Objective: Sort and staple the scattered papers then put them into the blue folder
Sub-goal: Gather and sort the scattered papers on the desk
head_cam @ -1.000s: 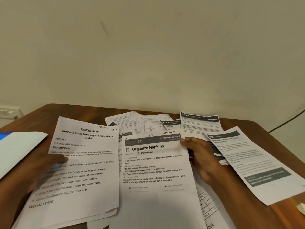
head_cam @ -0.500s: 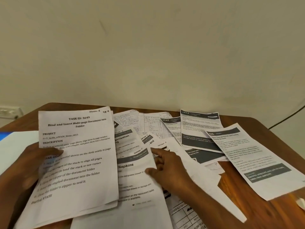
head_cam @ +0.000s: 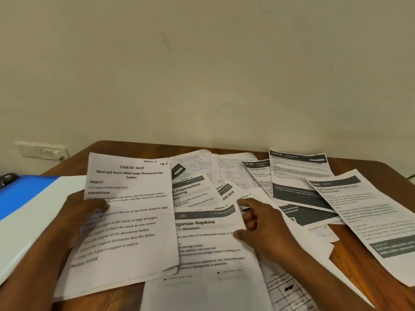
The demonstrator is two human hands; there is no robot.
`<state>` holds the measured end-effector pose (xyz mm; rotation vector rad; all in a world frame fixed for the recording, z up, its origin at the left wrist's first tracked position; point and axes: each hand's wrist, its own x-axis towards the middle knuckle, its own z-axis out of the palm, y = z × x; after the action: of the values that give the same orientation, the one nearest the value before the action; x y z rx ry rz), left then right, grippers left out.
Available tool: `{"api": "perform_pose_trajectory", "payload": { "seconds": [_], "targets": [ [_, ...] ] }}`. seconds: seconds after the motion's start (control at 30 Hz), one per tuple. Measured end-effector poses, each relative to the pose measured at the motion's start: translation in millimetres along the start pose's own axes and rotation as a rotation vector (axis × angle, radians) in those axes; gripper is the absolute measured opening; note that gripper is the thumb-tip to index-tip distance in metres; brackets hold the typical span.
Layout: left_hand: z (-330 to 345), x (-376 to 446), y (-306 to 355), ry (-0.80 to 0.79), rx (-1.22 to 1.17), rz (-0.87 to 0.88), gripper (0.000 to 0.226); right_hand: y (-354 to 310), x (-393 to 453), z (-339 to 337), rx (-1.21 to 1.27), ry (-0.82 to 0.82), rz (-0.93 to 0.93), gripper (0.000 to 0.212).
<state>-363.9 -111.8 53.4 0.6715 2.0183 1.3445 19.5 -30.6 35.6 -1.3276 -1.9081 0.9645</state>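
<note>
Since a moment ago the right hand (head_cam: 262, 223) has shifted right and slightly back across the pile, and a sheet marked section 6 (head_cam: 256, 195) now shows by its fingertips. The left hand (head_cam: 83, 212) has kept its hold on the held stack (head_cam: 132, 212).

The wooden table (head_cam: 345, 250) ends at a far edge just below the cream wall (head_cam: 202, 63), and a rounded corner shows at the right of the frame. Bare wood shows only in small patches at lower right and lower left.

Scattered papers (head_cam: 298, 176) overlap across the middle and right of the frame, covering most of the surface. A wall socket (head_cam: 42, 151) sits at the left edge.

The left hand grips the held stack, headed "Task ID: 3649", thumb on top and fingers underneath. The right hand rests on the "Organize Napkins" sheet (head_cam: 206, 239), fingers curled; it seems to pinch the corner of a page, though blur makes this uncertain. The blue folder (head_cam: 20, 194) lies at the left of the frame, just beyond the left hand, partly under a white sheet.
</note>
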Motion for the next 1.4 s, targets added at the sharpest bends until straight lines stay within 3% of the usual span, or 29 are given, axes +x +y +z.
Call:
{"api": "perform_pose_trajectory", "payload": {
  "seconds": [0.2, 0.4, 0.6, 0.83, 1.0, 1.1, 1.2, 1.33, 1.4],
  "targets": [
    [0.6, 1.7, -5.0, 0.037, 0.025, 0.042, 0.013, 2.7, 5.6, -12.2, -0.152, 0.052, -0.009, 0.064],
    [8.4, 1.7, -0.6, -0.030, 0.082, 0.030, 0.015, 2.3, 1.2, -5.4, -0.154, -0.014, -0.001, 0.088],
    [8.6, 2.2, 1.5, -0.035, 0.139, 0.062, 0.019, 2.7, -1.2, 2.7, -0.149, -0.042, -0.002, 0.086],
    [29.6, -29.9, 15.7, -0.257, 0.138, 0.097, 0.012, 9.7, 3.5, -11.1, -0.187, -0.038, -0.020, 0.071],
    [50.6, -39.1, 12.3, -0.344, 0.158, 0.244, 0.031, 32.1, 16.2, -26.5, -0.326, 0.056, 0.012, 0.077],
    [56.2, -44.5, 11.2, -0.394, 0.186, 0.269, 0.038, 72.6, 35.3, -34.3, -0.349, 0.111, 0.050, 0.075],
    [57.4, -48.5, 10.4, -0.462, 0.199, 0.290, 0.040, 66.7, 39.4, -39.7, -0.362, 0.183, 0.061, 0.082],
    [56.3, -45.9, 8.4, -0.502, 0.230, 0.304, 0.035, 32.0, 21.2, -35.7, -0.444, 0.126, -0.007, 0.052],
    [56.5, -41.3, 5.5, -0.498, 0.213, 0.292, 0.031, 24.0, 17.5, -35.9, -0.413, 0.087, 0.015, 0.052]
  ]
}}
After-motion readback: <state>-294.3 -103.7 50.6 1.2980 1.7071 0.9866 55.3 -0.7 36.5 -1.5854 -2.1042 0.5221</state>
